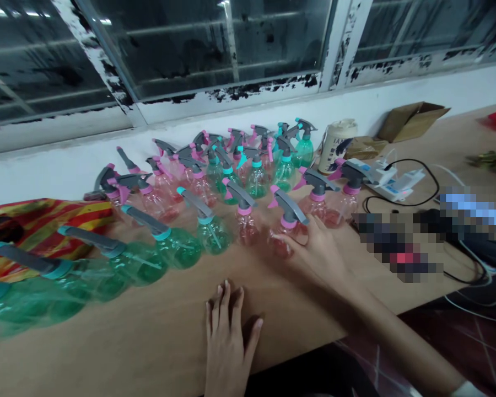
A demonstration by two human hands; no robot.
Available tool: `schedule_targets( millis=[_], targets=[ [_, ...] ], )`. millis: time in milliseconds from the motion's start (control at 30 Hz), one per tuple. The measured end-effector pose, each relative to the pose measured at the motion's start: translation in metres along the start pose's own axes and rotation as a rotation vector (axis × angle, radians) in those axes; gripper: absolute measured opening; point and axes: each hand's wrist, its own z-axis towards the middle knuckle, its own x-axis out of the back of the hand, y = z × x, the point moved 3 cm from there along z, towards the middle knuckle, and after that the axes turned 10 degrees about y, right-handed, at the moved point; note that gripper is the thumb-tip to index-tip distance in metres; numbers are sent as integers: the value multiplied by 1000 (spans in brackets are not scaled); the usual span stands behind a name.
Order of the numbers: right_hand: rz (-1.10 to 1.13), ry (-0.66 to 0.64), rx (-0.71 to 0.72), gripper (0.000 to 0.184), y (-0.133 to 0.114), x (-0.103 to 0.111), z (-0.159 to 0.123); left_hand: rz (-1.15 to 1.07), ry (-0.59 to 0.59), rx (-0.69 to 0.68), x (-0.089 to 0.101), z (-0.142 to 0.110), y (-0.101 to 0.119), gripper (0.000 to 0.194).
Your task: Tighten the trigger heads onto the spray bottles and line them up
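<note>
My right hand (324, 251) is closed around the clear pink body of a spray bottle (289, 220) with a grey and pink trigger head. That bottle stands upright on the wooden table (173, 336); some of my fingers are hidden behind it. Palm down on the tabletop, my left hand (227, 336) lies with its fingers spread and holds nothing. Just left of the held bottle is another pink spray bottle (246, 220), followed by a green spray bottle (213, 234). Further green bottles continue the row toward the left edge.
Behind the front row, several pink and green spray bottles (256, 173) crowd near the wall. A striped red and yellow bag (74, 212) lies at left. Toward the right are a cream-coloured container (338, 146), a cardboard box (411, 121), a white power strip (391, 184) and cables.
</note>
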Motion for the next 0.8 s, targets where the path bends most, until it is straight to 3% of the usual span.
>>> schedule_targets(
  millis=[500, 667, 800],
  targets=[
    [-101, 38, 1, 64, 7, -32, 35, 3, -8, -16, -9, 8, -3, 54],
    [-31, 52, 12, 62, 2, -11, 24, 29, -13, -37, -8, 13, -2, 56],
    [69, 99, -125, 39, 16, 23, 14, 39, -4, -39, -10, 16, -3, 57]
  ],
)
